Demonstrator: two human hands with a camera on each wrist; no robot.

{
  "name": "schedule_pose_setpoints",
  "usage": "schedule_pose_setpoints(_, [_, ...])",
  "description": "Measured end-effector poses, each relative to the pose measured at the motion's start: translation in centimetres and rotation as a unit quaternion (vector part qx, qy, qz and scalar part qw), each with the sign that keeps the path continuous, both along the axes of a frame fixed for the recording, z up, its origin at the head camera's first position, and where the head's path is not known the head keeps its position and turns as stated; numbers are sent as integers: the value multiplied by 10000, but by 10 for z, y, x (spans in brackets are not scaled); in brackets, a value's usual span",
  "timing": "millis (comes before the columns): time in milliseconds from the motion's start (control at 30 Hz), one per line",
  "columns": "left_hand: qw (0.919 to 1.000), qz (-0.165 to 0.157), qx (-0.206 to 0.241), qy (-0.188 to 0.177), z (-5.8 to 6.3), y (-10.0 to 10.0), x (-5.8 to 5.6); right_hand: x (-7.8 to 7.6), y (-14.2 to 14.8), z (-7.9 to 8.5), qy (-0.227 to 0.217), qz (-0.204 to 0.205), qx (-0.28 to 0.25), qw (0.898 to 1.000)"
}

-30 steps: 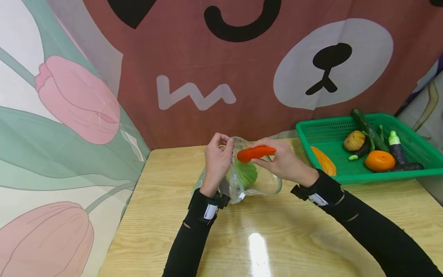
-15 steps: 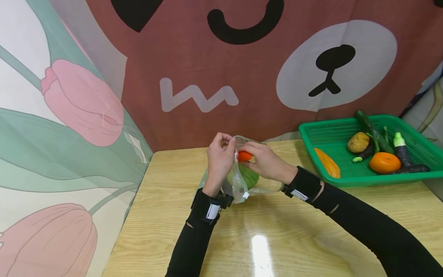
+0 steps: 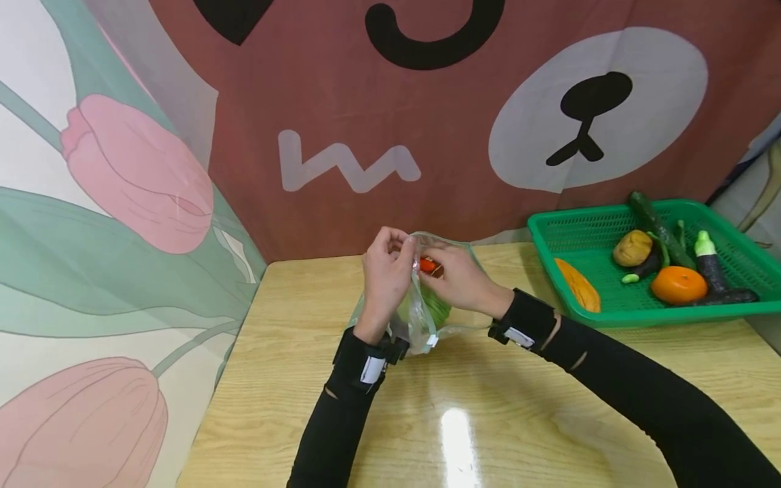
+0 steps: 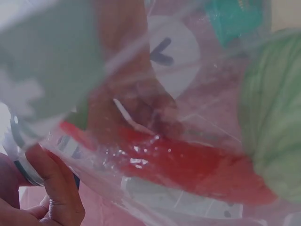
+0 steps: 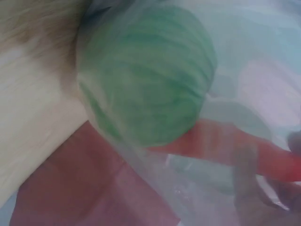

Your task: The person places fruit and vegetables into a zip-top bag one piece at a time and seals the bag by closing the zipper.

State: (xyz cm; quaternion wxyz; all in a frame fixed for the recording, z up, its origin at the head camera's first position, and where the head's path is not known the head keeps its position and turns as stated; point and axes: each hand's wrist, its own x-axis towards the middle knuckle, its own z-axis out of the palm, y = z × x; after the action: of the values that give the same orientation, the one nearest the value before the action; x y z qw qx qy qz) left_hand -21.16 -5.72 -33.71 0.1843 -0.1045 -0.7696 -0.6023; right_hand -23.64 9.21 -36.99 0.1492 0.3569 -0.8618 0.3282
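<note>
- Fingers, left hand (image 3: 386,276), centre of the head view: thumb and forefinger pinched the edge of the clear bag (image 3: 419,331), presumably to hold its mouth apart
- Fingers, right hand (image 3: 459,279), just right of centre: curled about one end of the orange-red carrot (image 4: 197,165) within the bag's mouth; the grip near that end seemingly left the other end free to point inward
- Carrot: inside the bag, running across the lower part of the left wrist view; its far end met the outline of the cabbage (image 5: 150,75), though contact could not be told through the film
- Cabbage: also in the bag, below the hands in the head view; its bulk probably helped keep the thin film spread
- Table (image 3: 287,400), lower half of the head view: supported the bag beneath both hands, likely sparing the pinch its full weight
- Green basket (image 3: 579,230), right of the frame: held a potato (image 3: 632,249), a round orange item (image 3: 678,285), a cucumber (image 3: 655,220) and other produce, set beside the right hand, apparently for easy reach
</note>
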Motion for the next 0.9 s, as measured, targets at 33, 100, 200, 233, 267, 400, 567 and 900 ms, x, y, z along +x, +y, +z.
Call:
schedule_pose_setpoints(33, [10000, -31, 9, 28, 1, 0, 0, -1, 0, 2, -143, -17, -39, 9999])
schedule_pose_setpoints(100, [9999, -88, 21, 65, 4, 1, 0, -3, 1, 4, -358, -46, 17, 9993])
schedule_pose_setpoints(200, [9999, -135, 10, 55, 7, 3, 1, -8, 1, 4, -332, -86, 426, 9985])
schedule_pose_setpoints(233, [9999, -142, 10, 27, 7, 4, 1, -10, 1, 3, -243, -80, 565, 9981])
schedule_pose_setpoints(267, [9999, -142, 9, -1, 8, 4, 2, -11, 1, 2, -124, -76, 690, 9975])
schedule_pose_setpoints(400, [9998, -170, 37, -20, 7, 6, 0, -10, 4, 0, 410, -21, 997, 9942])
schedule_pose_setpoints(567, [9999, -109, -13, 52, 7, 7, -2, 7, 16, 13, 649, 161, 927, 9934])
schedule_pose_setpoints(900, [10000, 31, -8, 69, 3, 7, -2, 4, 115, 49, 782, -1347, -12, 9878])
